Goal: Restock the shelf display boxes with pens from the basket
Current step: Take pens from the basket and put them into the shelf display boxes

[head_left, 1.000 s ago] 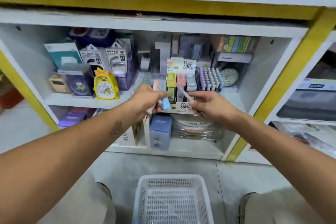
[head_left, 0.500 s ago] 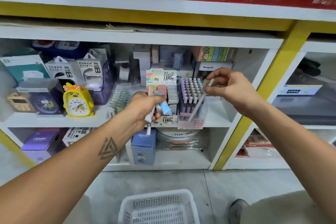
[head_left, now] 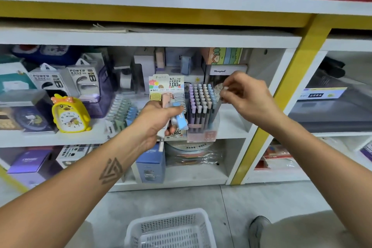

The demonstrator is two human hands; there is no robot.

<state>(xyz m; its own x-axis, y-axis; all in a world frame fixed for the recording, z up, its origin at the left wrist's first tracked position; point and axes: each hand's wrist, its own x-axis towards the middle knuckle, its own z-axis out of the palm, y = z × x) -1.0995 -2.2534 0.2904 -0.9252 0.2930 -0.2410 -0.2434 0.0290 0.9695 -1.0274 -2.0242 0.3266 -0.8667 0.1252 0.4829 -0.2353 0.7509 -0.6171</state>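
White shelving unit (head_left: pixel 267 94) with yellow trim filled the view, its compartments crowded with stationery. White mesh basket (head_left: pixel 171 229) sat on the floor below, between the person's knees; contents not discernible. On the middle shelf, a yellow chick alarm clock (head_left: pixel 69 113) stood left of centre. Pen display box (head_left: pixel 202 110) stood at the shelf's front edge, packed with upright pastel pens, with a lead-refill display (head_left: pixel 167 88) just beside it on its left. Left hand (head_left: pixel 159 121) was curled around a small bundle of pens (head_left: pixel 180 119), held in front of the refill display. Right hand (head_left: pixel 247 96) hovered above the pen box's right side, fingertips pinching a single pen (head_left: pixel 218 104) that angled down toward the box.
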